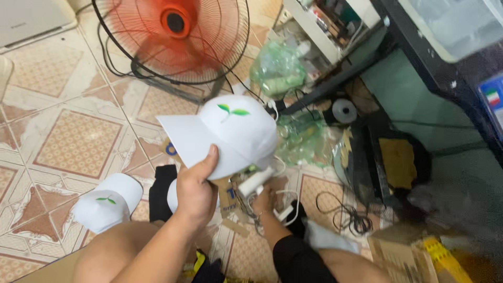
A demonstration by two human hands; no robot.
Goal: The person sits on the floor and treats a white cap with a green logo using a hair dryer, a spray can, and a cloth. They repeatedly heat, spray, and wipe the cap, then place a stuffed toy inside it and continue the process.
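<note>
Head view looks down on a white cap [230, 133] with a small green leaf mark on its front, held up above the tiled floor [73, 136] in the middle of the picture. Its flat brim points to the left. The left hand [195, 189] has its grip closed on the cap's lower edge, thumb pressed up against the white cloth. Just below and to the right of the cap, the right hand [263, 200] has its grip wrapped around a white tool [255, 182] with a white cord [287, 208] trailing from it; the tool's tip sits close under the cap, though whether it touches cannot be told. A second white cap [107, 202] with the same leaf mark lies on the floor at lower left, beside a dark cloth [161, 191]. A red fan [175, 36] in a black wire cage stands at the top. Clear plastic bags [277, 65] and a roll of tape [344, 111] lie to the right, black cables [348, 215] lower down.
</note>
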